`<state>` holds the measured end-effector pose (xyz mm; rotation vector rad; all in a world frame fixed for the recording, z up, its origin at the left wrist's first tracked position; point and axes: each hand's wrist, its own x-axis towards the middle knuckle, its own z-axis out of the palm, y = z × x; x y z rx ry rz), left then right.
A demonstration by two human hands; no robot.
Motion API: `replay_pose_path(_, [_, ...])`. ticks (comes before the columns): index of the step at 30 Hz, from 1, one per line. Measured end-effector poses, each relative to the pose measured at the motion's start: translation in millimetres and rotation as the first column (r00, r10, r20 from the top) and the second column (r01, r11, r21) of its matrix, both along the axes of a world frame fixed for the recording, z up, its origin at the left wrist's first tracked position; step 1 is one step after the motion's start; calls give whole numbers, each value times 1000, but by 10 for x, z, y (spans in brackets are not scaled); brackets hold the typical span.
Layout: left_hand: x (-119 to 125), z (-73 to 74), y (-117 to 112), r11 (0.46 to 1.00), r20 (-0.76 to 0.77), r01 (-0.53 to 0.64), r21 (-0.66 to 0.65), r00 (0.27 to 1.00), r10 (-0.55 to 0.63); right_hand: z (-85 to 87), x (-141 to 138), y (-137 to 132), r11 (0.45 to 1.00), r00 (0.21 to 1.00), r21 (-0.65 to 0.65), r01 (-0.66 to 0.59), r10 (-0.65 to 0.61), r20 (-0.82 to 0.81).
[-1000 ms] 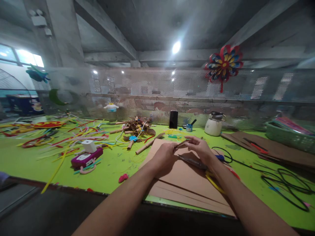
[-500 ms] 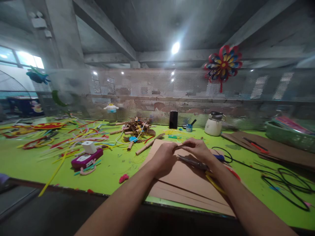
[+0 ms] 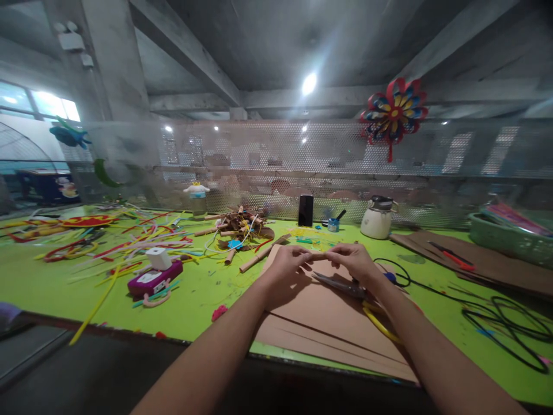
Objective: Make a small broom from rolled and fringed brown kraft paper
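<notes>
My left hand (image 3: 286,270) and my right hand (image 3: 356,260) meet above a stack of brown cardboard sheets (image 3: 328,323) on the green table (image 3: 52,282). Both pinch a small thin brown strip (image 3: 318,256) that runs between their fingertips. Scissors with yellow handles (image 3: 352,291) lie on the cardboard just under my right wrist.
Coloured strips (image 3: 108,248) litter the left of the table, beside a purple device with a white block (image 3: 154,275). A pile of brown rolls (image 3: 239,226), a black box (image 3: 305,210), a white kettle (image 3: 377,218), black cables (image 3: 501,323), a green basket (image 3: 510,235) stand farther off.
My hands have shifted slightly; the left fingers have come up to the right ones, and the strip now lies straight between both pinches.
</notes>
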<state>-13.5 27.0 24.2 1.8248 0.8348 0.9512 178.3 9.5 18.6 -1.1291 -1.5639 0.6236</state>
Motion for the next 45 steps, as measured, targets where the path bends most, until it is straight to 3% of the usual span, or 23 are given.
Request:
replay_pose_path(5, [14,-72,90,973,211,65,-221,977,-18,14,-21,-20,999,998,-33,26,-28,-51])
replay_pose_path(8, [25,-59,80,974,292,40,-225,956,29,4,-33,-10,1000,997,-17,13,-14,-80])
replay_pose_path(14, [34,13,38,995,302,-69,-65,950,86,-16,-47,1,1000,986,24,-16,20,-165])
replay_pose_path(22, [89,-36,89,975,313,-178,132,941,130,-38,-51,29,991,948,24,-134,135,-288])
replay_pose_path(29, [58,-20,42,892,138,-230,388,972,191,2,-29,14,995,972,68,-79,92,-216])
replay_pose_path(32, [28,-28,50,827,86,-221,517,975,207,11,-27,8,991,967,75,-107,122,-224])
replay_pose_path(35, [18,-37,51,808,47,-195,556,978,204,-7,-18,27,983,937,83,-166,183,-299])
replay_pose_path(40, [54,-22,16,867,60,-179,465,983,171,-60,13,96,986,922,94,-134,159,-354])
replay_pose_path(43, [86,-14,5,943,38,-143,300,990,138,-71,23,113,987,927,105,-119,149,-346])
replay_pose_path(45, [102,-24,8,987,2,-35,160,999,35,-66,22,103,988,932,83,-129,149,-332])
